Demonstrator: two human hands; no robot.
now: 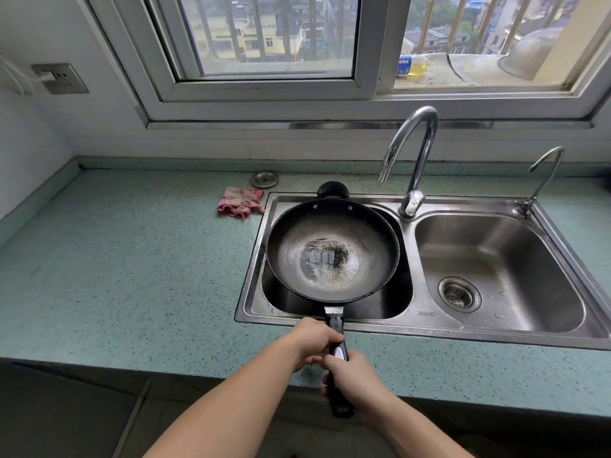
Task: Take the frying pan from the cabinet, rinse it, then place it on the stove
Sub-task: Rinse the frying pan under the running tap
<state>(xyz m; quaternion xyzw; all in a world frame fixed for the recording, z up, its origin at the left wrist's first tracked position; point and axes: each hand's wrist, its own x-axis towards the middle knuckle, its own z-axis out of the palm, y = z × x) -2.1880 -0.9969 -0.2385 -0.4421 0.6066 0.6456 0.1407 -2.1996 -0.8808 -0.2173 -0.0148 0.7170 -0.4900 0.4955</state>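
A dark round frying pan (332,251) with a worn, shiny centre is held level over the left basin of the steel sink (254,289). Its long black handle (338,352) points back toward me. My left hand (314,340) grips the handle near the pan. Just behind it, my right hand (355,381) grips the handle's rear part. The tall chrome faucet (413,160) stands behind the divider between the basins, its spout ending above the pan's far right rim. No water is running.
The right basin (496,269) holds only a drain strainer. A smaller tap (542,176) stands at the sink's back right. A pink cloth (240,201) and a metal sink plug (264,179) lie on the teal countertop (115,259) left of the sink. A window is behind.
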